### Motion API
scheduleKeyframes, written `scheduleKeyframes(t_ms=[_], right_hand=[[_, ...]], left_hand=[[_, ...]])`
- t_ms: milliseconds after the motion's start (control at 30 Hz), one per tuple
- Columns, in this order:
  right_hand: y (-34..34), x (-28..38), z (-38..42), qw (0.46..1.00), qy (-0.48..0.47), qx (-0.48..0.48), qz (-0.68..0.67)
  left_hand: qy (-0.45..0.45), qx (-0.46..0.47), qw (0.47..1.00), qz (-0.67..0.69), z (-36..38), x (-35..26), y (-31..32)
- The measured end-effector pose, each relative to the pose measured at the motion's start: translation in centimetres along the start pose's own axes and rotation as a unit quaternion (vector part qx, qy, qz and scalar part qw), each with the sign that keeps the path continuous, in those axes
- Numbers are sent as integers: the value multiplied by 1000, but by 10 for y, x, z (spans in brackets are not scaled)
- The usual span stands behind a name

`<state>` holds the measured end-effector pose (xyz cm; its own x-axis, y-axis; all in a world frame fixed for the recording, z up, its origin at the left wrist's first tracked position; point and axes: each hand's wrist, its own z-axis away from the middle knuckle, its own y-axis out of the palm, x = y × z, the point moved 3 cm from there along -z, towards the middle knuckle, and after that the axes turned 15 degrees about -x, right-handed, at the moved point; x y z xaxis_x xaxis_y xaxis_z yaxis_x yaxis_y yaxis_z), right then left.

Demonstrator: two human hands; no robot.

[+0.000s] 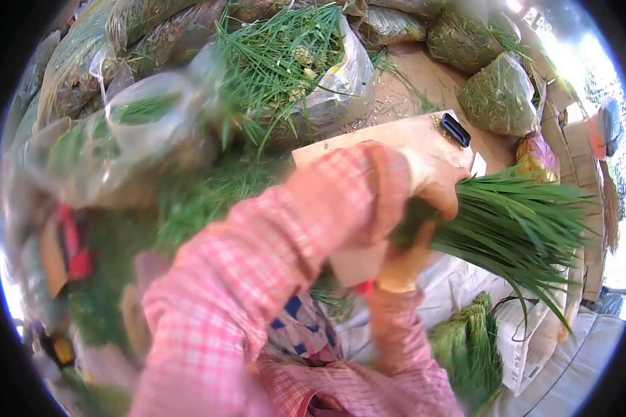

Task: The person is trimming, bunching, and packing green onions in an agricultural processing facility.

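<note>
A thick bunch of long, flat green leaves that look like chives (515, 212) is held between my hands, its leaf tips fanning out to the right. My left hand (438, 182) reaches across from the left and wraps over the top of the bunch. Below it, my right hand (412, 258) is closed around the underside, partly blurred. The stem end is mostly hidden behind my left forearm and hands. Just beyond my left hand lies a light wooden board (389, 132) with a black oblong object (455, 130) at its far right corner.
An open plastic bag heaped with loose greens (278, 62) stands at the back. Stuffed bags (497, 94) line the back right, and others (118, 149) the left. Stacked green bundles (466, 347) lie at lower right beside a white box (525, 347).
</note>
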<state>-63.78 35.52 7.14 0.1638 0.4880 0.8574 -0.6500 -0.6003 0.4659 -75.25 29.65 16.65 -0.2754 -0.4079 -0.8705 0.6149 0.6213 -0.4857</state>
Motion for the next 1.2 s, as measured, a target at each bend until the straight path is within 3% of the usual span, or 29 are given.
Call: scheduleKeyframes(t_ms=[100,167,200,233,300,333,367,400,467,567,667,733,800,900,967,1200], right_hand=[[-10,-23,10,980,174,-93,-38],[-47,-69,-13,963,251,-37,-92],[-64,-75,-21,956,287,-55,-26],[-73,-67,-19,946,325,7,5],[-85,-40,-3,907,394,133,67],[-88,-34,1,906,355,229,39],[-85,-27,-2,921,274,239,140],[-81,-11,0,920,193,242,239],[-66,11,-4,926,37,223,301],[-12,34,-22,919,-4,180,350],[17,16,-34,880,-111,235,398],[26,6,-40,871,-132,263,393],[23,-8,-49,867,-150,288,377],[20,-11,-49,905,-79,266,321],[21,-1,-45,904,-123,251,323],[15,-12,-43,855,-150,296,400]], left_hand=[[52,43,990,124,-40,64,52],[49,-96,984,143,-44,126,73],[-28,-149,978,146,-42,128,62],[-106,-200,963,148,-34,127,46],[-154,-221,832,485,-1,112,10],[-125,-263,895,337,10,118,-16],[-96,-300,932,180,25,124,-37],[-91,-340,924,146,48,117,-51],[-63,-388,919,27,84,104,-54],[39,-410,896,-168,112,84,-18],[4,-348,874,-338,114,67,28],[-14,-298,864,-406,109,59,51],[-28,-313,846,-432,101,69,67],[-62,-336,823,-454,96,76,80],[-69,-347,807,-472,95,76,83],[-179,-502,799,-277,147,72,44]])
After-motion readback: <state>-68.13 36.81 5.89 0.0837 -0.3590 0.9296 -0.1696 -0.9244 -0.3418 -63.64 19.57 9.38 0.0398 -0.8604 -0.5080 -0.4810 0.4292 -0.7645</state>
